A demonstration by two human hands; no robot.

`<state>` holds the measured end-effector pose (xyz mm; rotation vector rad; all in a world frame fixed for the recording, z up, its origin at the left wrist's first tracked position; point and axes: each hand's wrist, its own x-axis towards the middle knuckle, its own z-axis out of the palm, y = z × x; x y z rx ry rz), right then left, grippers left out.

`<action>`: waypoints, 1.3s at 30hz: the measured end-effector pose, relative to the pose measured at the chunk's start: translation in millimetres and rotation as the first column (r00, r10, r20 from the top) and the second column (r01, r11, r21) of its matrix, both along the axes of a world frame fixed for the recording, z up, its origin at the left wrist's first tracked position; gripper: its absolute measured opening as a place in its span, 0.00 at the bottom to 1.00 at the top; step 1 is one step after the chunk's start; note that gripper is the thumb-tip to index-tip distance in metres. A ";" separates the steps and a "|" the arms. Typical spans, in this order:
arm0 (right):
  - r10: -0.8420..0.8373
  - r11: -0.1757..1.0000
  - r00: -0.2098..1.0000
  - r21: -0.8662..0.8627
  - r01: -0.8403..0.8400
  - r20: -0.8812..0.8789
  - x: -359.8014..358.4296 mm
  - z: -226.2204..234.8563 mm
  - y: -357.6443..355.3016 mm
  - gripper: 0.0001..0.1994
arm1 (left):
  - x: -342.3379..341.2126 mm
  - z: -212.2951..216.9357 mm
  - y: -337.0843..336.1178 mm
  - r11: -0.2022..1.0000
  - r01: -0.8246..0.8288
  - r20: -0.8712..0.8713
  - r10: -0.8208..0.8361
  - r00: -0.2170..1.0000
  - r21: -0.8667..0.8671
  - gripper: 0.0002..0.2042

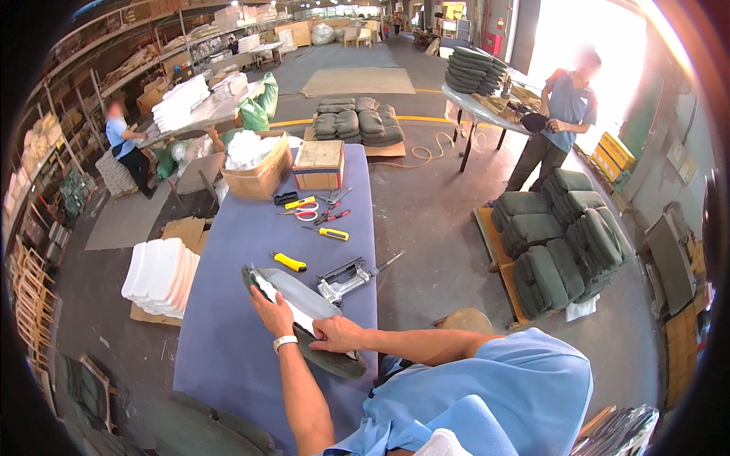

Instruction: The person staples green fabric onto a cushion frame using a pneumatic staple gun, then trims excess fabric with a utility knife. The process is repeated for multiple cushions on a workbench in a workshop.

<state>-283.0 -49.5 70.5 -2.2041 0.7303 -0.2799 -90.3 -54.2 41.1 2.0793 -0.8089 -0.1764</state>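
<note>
head view: cushion (313, 293) is lying on the table (220, 304), long axis running from far left to near right, with the left hand (274, 315) resting nearer its far end, fingers extended, and the right hand (336, 334) pinching its open edge toward the near end.

- Cushion (334, 363): dark green, elongated, lying slantwise on the blue worktop (228, 334).
- White inner layer (302, 312): showing in a long strip between green sides.
</note>
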 end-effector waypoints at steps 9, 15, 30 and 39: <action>-0.007 1.000 1.000 0.002 0.007 -0.020 0.2 -4.2 -3.5 0.21 | 5.7 -9.0 5.1 0.997 0.020 0.035 -0.018 0.999 -0.071 0.40; 0.067 0.995 0.983 -0.061 -0.079 -0.169 8.8 11.2 5.5 0.25 | 2.4 0.4 14.3 0.998 -0.030 -0.021 0.029 0.999 -0.062 0.40; 0.222 0.975 0.975 -0.020 -0.222 -0.005 21.6 -10.0 -16.6 0.24 | -28.7 -71.7 93.1 0.894 -0.181 -0.666 -0.158 0.729 -0.410 0.36; 0.204 0.891 0.979 0.419 -0.175 -0.025 51.8 -1.4 6.0 0.25 | -74.4 -50.2 140.9 0.879 -0.255 -0.795 -0.197 0.574 -0.402 0.37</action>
